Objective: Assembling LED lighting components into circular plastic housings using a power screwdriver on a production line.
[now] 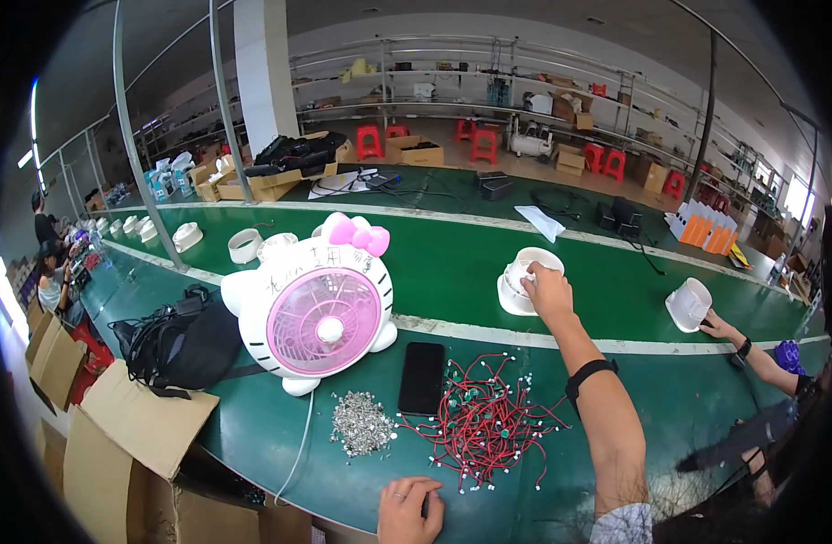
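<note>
My right hand (550, 292) reaches across to the green belt, its fingers closed on the upper part of a white round plastic housing (517, 299). That housing stands on a wider base; my fingertips are partly hidden at its opening. My left hand (410, 513) rests at the near table edge, fingers curled in, with nothing visible in them. Between my arms lies a tangled heap of red wires (488, 422) with small white connectors and green pieces. Beside it are a pile of small metal parts (361, 423) and a black phone (422, 378).
A pink-and-white cat-shaped fan (330, 313) stands left of the phone, beside a black bag (184, 340). Another person's hand (722, 326) touches a white housing (689, 306) at the right. More white housings (187, 237) line the belt (416, 245). An open cardboard box (144, 417) sits lower left.
</note>
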`<state>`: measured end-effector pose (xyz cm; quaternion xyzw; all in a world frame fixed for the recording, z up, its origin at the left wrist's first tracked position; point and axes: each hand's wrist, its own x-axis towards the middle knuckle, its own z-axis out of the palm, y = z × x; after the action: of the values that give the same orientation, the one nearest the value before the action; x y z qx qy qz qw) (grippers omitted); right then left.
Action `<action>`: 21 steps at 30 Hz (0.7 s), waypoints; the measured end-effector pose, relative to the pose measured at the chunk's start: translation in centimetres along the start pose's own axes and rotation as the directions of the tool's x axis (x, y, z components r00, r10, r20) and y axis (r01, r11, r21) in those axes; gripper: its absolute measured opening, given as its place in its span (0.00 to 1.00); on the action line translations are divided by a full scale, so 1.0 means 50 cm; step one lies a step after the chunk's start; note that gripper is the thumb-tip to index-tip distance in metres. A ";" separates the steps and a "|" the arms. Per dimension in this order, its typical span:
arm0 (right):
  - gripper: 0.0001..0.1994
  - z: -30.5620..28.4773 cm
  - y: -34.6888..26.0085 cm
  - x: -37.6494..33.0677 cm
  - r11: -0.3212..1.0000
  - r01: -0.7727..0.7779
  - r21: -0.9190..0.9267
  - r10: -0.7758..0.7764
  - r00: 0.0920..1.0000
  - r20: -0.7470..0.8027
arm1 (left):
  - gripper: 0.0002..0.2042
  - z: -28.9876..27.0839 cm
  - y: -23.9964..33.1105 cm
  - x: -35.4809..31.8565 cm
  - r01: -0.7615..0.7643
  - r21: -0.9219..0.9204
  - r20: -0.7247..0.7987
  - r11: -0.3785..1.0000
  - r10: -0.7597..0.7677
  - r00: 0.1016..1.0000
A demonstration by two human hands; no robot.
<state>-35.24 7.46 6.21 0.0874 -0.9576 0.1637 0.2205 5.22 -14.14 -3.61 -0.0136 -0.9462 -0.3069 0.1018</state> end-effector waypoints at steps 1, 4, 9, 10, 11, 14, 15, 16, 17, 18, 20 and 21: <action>0.14 0.001 0.001 0.001 1.000 -0.002 -0.002 0.002 1.000 -0.001 | 0.25 0.000 -0.001 0.000 0.000 0.001 0.034 1.000 0.000 0.999; 0.13 0.002 0.004 0.008 1.000 0.017 -0.005 -0.017 1.000 -0.017 | 0.25 0.013 -0.014 -0.002 -0.065 0.072 0.003 0.995 0.065 0.998; 0.13 -0.002 0.004 0.010 0.999 0.021 -0.024 -0.021 1.000 0.001 | 0.22 0.025 -0.017 -0.004 -0.110 0.173 -0.123 0.979 0.132 0.984; 0.13 -0.002 0.005 0.009 0.999 0.021 -0.024 -0.021 1.000 0.003 | 0.20 0.023 -0.014 -0.004 -0.110 0.195 -0.171 0.975 0.144 0.975; 0.13 -0.001 0.005 0.008 0.999 0.011 -0.035 -0.010 1.000 0.003 | 0.20 0.021 -0.014 -0.003 -0.108 0.195 -0.170 0.975 0.142 0.975; 0.13 -0.006 0.017 0.008 0.999 -0.005 -0.050 0.005 1.000 0.001 | 0.17 0.015 -0.015 0.001 -0.159 0.325 -0.195 0.932 0.231 0.953; 0.13 -0.008 0.022 0.008 0.999 -0.011 -0.054 0.011 1.000 -0.002 | 0.16 0.014 -0.015 0.004 -0.182 0.414 -0.210 0.892 0.288 0.934; 0.13 -0.009 0.024 0.008 0.998 -0.010 -0.054 0.010 1.000 -0.001 | 0.15 0.014 -0.015 0.007 -0.199 0.497 -0.220 0.845 0.344 0.913; 0.13 -0.011 0.026 0.008 0.997 -0.014 -0.072 0.014 1.000 0.008 | 0.15 0.014 -0.016 0.009 -0.198 0.496 -0.220 0.845 0.343 0.913; 0.13 -0.014 0.027 0.007 0.996 -0.018 -0.090 0.020 1.000 0.017 | 0.14 0.015 -0.016 0.010 -0.191 0.495 -0.233 0.848 0.341 0.911; 0.13 -0.022 0.031 0.006 0.996 -0.016 -0.092 0.019 0.999 0.027 | 0.14 0.017 -0.017 0.011 -0.181 0.496 -0.244 0.849 0.337 0.909; 0.13 -0.026 0.032 0.006 0.995 -0.015 -0.095 0.019 0.999 0.036 | 0.14 0.019 -0.019 0.012 -0.181 0.502 -0.265 0.846 0.350 0.899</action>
<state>-35.37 9.39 7.00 0.0717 -0.9689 0.1182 0.2053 4.38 -14.36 -4.78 -0.0675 -0.9473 -0.0511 0.3089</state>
